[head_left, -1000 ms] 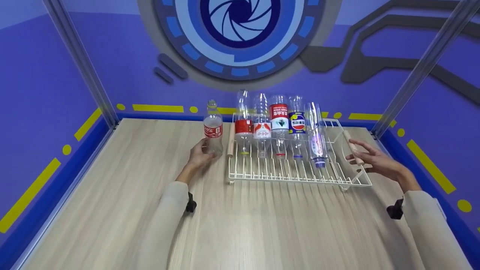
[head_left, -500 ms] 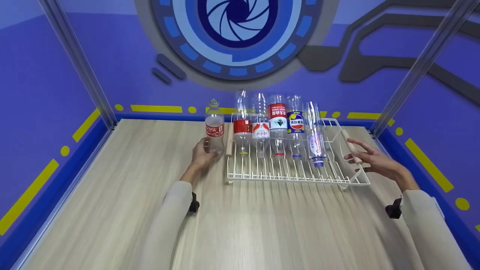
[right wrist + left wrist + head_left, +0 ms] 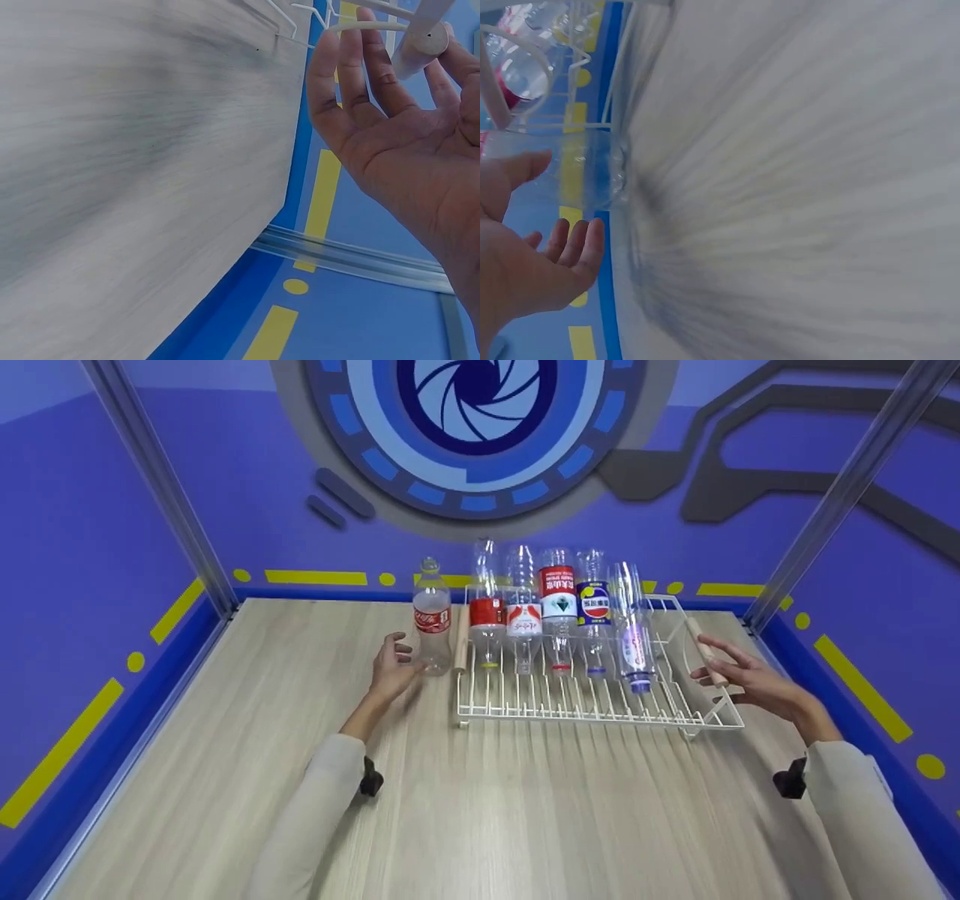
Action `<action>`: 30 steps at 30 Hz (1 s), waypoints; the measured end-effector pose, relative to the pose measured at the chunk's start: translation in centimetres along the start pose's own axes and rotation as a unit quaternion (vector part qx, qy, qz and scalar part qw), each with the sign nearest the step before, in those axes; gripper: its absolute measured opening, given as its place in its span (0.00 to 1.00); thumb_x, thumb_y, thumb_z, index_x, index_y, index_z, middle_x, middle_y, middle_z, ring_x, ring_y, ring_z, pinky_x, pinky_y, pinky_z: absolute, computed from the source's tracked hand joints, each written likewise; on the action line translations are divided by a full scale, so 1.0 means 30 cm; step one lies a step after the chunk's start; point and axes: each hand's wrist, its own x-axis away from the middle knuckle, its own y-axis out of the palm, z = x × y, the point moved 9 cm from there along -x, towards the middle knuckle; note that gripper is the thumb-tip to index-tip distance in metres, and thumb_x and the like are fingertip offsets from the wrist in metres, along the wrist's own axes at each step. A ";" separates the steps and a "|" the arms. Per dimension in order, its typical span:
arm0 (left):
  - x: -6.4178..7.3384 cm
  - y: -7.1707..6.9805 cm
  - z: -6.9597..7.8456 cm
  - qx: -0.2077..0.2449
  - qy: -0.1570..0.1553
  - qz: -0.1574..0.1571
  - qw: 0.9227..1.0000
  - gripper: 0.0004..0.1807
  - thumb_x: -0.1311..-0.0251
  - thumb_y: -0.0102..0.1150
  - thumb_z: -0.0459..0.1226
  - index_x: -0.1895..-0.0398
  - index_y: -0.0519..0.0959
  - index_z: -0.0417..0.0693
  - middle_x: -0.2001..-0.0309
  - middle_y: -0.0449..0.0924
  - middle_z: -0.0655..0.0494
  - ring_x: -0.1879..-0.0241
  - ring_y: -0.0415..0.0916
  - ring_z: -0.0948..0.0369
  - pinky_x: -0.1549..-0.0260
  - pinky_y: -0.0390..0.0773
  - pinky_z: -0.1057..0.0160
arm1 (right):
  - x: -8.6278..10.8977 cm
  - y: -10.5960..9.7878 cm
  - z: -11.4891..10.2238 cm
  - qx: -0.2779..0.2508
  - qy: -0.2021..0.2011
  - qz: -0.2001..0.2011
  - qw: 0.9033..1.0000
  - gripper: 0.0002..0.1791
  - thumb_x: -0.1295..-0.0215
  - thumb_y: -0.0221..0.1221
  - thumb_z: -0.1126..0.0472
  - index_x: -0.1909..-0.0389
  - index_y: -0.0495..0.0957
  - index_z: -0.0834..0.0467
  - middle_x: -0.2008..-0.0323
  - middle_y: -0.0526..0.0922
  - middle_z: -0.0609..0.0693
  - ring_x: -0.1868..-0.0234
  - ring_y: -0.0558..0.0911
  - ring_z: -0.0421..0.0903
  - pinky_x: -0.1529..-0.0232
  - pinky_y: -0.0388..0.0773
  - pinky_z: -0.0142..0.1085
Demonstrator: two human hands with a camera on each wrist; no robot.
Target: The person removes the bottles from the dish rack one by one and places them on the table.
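A clear plastic Coca-Cola bottle [image 3: 433, 649] with a red label stands upright on the table, just left of a white wire dish rack [image 3: 600, 724]. Beside its base, my left hand [image 3: 391, 669] has its fingers spread; in the left wrist view the fingers [image 3: 592, 240] are apart from the bottle and the thumb lies near its side. At the rack's right end, my right hand [image 3: 757, 686] holds the wooden handle [image 3: 695, 628], with thumb and fingers around it. The right wrist view shows the round end of this handle [image 3: 427, 41].
Several clear plastic bottles lean neck-down in a row on the rack, among them one with a red label [image 3: 487, 613], a Pepsi bottle [image 3: 594, 604] and one with a purple cap [image 3: 634, 649]. A second wooden handle [image 3: 461, 641] is on the rack's left. Blue walls [image 3: 187, 457] enclose the table.
My left hand has let go of the Coca-Cola bottle and drawn back a little to the left. Before that, the bottle shifted slightly right, toward the rack. My right hand stays on the handle.
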 end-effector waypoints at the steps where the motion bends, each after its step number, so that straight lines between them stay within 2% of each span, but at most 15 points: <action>1: 0.012 -0.005 0.003 0.005 -0.006 0.003 1.000 0.35 0.37 0.64 0.31 0.28 0.62 0.39 0.39 0.73 0.35 0.40 0.73 0.44 0.40 0.75 0.47 | 0.001 -0.001 0.000 -0.001 -0.002 0.001 1.000 0.33 0.16 0.41 0.50 0.17 0.42 0.44 0.49 0.84 0.37 0.46 0.84 0.34 0.46 0.82 0.38; 6: 0.078 0.000 0.014 0.038 -0.026 -0.008 0.999 0.24 0.34 0.61 0.32 0.36 0.71 0.40 0.44 0.77 0.39 0.47 0.76 0.53 0.52 0.76 0.62 | 0.009 -0.003 0.001 0.000 -0.006 0.005 1.000 0.33 0.16 0.41 0.50 0.17 0.42 0.43 0.50 0.85 0.37 0.47 0.83 0.33 0.48 0.82 0.35; 9: 0.114 0.016 0.030 0.067 -0.023 -0.028 0.997 0.18 0.32 0.59 0.33 0.40 0.76 0.42 0.48 0.80 0.46 0.51 0.78 0.56 0.54 0.77 0.64 | 0.012 -0.003 -0.001 0.000 -0.009 0.007 1.000 0.33 0.16 0.42 0.50 0.17 0.43 0.44 0.50 0.85 0.37 0.47 0.83 0.33 0.48 0.83 0.34; 11: 0.137 0.033 0.052 0.087 -0.015 -0.049 0.995 0.19 0.30 0.60 0.36 0.37 0.76 0.44 0.51 0.81 0.49 0.53 0.79 0.56 0.52 0.79 0.59 | 0.010 -0.002 -0.003 -0.001 -0.011 0.009 1.000 0.32 0.16 0.42 0.50 0.17 0.44 0.43 0.51 0.85 0.37 0.48 0.84 0.33 0.48 0.83 0.35; 14: 0.168 0.069 0.093 0.112 -0.003 -0.107 0.988 0.25 0.28 0.59 0.41 0.29 0.71 0.49 0.50 0.79 0.51 0.53 0.79 0.56 0.48 0.78 0.49 | 0.003 0.000 -0.010 -0.003 -0.015 0.014 1.000 0.31 0.16 0.42 0.51 0.17 0.46 0.43 0.53 0.86 0.37 0.49 0.85 0.34 0.48 0.84 0.36; 17: 0.195 0.109 0.129 0.119 0.004 -0.169 0.978 0.32 0.28 0.60 0.44 0.23 0.64 0.56 0.44 0.76 0.50 0.48 0.77 0.56 0.42 0.75 0.43 | 0.000 0.001 -0.017 -0.006 -0.017 0.022 1.000 0.30 0.16 0.42 0.51 0.18 0.48 0.43 0.54 0.87 0.37 0.50 0.86 0.34 0.49 0.84 0.36; 20: 0.212 0.138 0.148 0.111 0.008 -0.207 0.972 0.37 0.32 0.64 0.45 0.21 0.61 0.64 0.38 0.72 0.49 0.44 0.73 0.55 0.37 0.72 0.42 | 0.000 0.002 -0.025 -0.007 -0.020 0.028 0.999 0.30 0.16 0.42 0.52 0.18 0.49 0.44 0.55 0.88 0.37 0.51 0.86 0.35 0.50 0.85 0.36; 23: 0.220 0.156 0.152 0.104 0.013 -0.220 0.970 0.41 0.35 0.68 0.44 0.21 0.61 0.68 0.36 0.69 0.49 0.43 0.70 0.55 0.39 0.74 0.46 | 0.004 -0.001 -0.031 0.021 -0.016 0.034 0.999 0.30 0.16 0.42 0.51 0.18 0.49 0.46 0.56 0.87 0.37 0.52 0.86 0.35 0.51 0.84 0.36; 27: 0.224 0.171 0.145 0.121 0.013 -0.221 0.968 0.43 0.36 0.69 0.41 0.21 0.60 0.68 0.36 0.68 0.48 0.45 0.70 0.55 0.43 0.77 0.55 | 0.015 -0.007 -0.038 0.074 -0.006 0.035 0.997 0.32 0.16 0.42 0.49 0.18 0.47 0.48 0.56 0.87 0.36 0.53 0.85 0.34 0.51 0.83 0.36; 30: 0.223 0.178 0.145 0.140 0.016 -0.223 0.965 0.43 0.36 0.68 0.38 0.20 0.60 0.67 0.36 0.67 0.46 0.47 0.71 0.56 0.43 0.77 0.54 | 0.019 -0.014 -0.047 0.092 0.000 0.032 0.995 0.32 0.16 0.43 0.49 0.18 0.47 0.49 0.55 0.86 0.36 0.54 0.84 0.34 0.52 0.82 0.35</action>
